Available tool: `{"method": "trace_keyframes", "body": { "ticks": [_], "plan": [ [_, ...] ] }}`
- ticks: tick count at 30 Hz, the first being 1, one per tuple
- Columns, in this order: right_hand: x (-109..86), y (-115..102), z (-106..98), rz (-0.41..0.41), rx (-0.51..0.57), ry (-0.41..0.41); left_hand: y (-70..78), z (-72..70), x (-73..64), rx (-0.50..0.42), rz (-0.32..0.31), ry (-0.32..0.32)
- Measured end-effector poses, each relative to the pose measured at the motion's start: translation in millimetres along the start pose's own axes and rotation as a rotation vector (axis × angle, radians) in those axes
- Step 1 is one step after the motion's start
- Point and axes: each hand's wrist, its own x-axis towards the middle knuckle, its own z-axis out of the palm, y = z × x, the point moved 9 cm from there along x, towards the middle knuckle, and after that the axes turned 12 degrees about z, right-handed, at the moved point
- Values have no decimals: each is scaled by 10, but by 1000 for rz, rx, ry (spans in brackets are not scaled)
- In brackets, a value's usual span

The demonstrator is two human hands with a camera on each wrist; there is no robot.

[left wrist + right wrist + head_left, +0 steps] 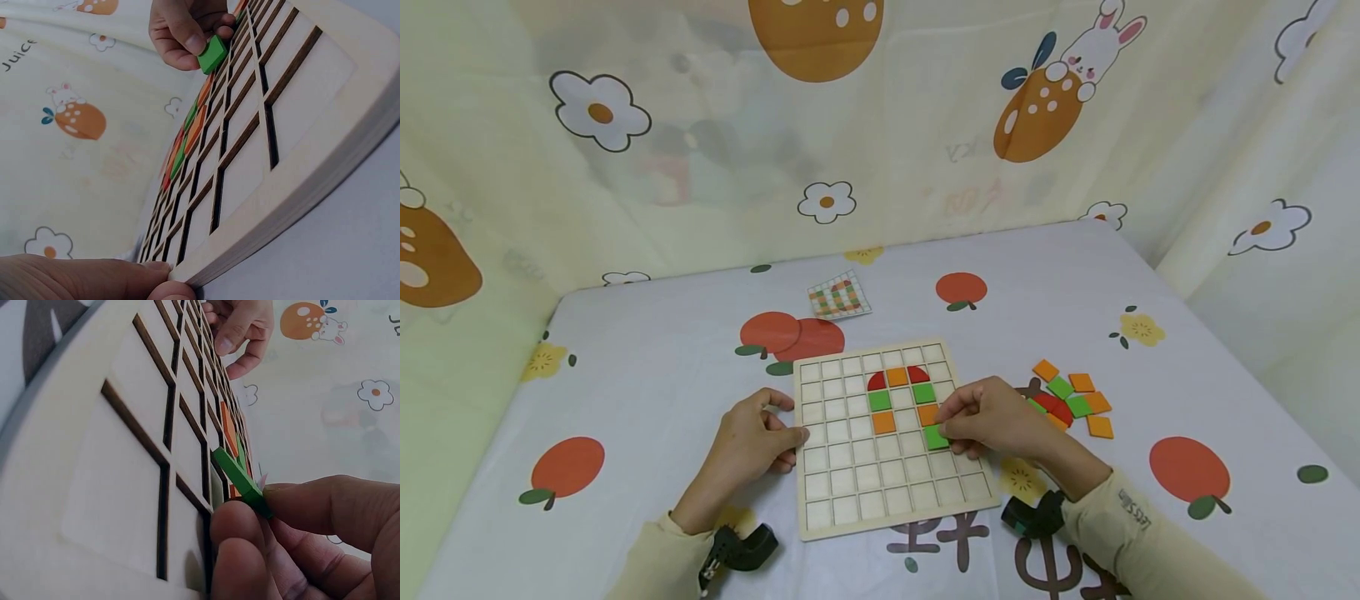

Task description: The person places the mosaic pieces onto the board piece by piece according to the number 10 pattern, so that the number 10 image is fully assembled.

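Note:
A square wooden grid board [844,483] lies on the table, its shallow cells framed by thin strips. My left hand [751,442] holds its left edge, the thumb on the rim. Over the right part of the board, my right hand [1000,419] pinches a green square tile [240,481] between thumb and fingers. That tile tilts above its cell, one edge low at the grid in the right wrist view. Tiles set in the cells form an arch: an orange tile [897,377] at the top between two red rounded tiles [877,382], with green and orange ones down both sides.
Right of the board lies a loose pile of orange tiles [1101,427], green tiles [1061,387] and red pieces [1060,408], partly behind my right hand. A small pattern card [850,310] lies beyond the board. A printed curtain [715,192] hangs behind the table.

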Motion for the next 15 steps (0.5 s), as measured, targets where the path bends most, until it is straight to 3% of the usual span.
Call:
{"method": "trace_keyframes", "body": {
  "ticks": [15],
  "plan": [
    [-5, -23, 8, -16, -27, 15, 3, 0, -4, 9, -8, -1]
  ]
}}
